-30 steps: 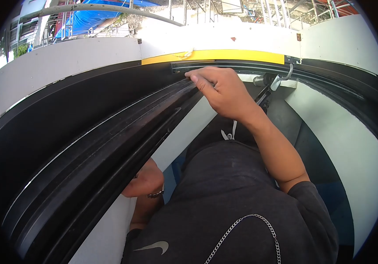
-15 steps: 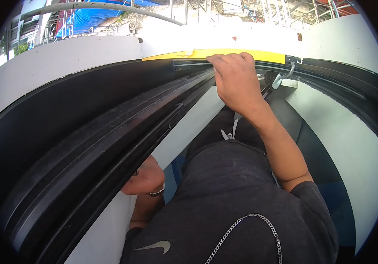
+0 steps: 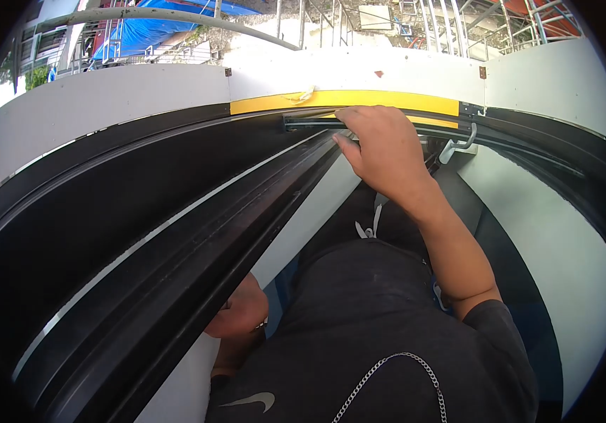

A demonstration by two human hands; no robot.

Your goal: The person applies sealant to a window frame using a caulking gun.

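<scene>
A long black window-like frame [image 3: 197,271] slants from the lower left up to the top middle, with grooves along its length. My left hand [image 3: 245,310] is curled against its lower edge, its fingertips partly hidden behind the frame. My right hand [image 3: 391,151] grips the frame's far upper end, with fingers over the top and thumb below. That hand is right beside the black rail and yellow strip [image 3: 416,104] of the opening. Right of my right hand, a bent metal handle [image 3: 464,144] sticks out.
White panels [image 3: 141,84] run beyond the opening, with metal scaffold tubes [image 3: 176,14] and a blue tarp [image 3: 144,35] outside. A flat black surface [image 3: 98,204] lies left of the frame. A pale curved panel [image 3: 536,218] stands to the right.
The frame has shifted relative to the black surface on the left, and a thin pale line now shows between them. My right hand appears slightly lower, below the yellow strip. Both hands keep their hold.
</scene>
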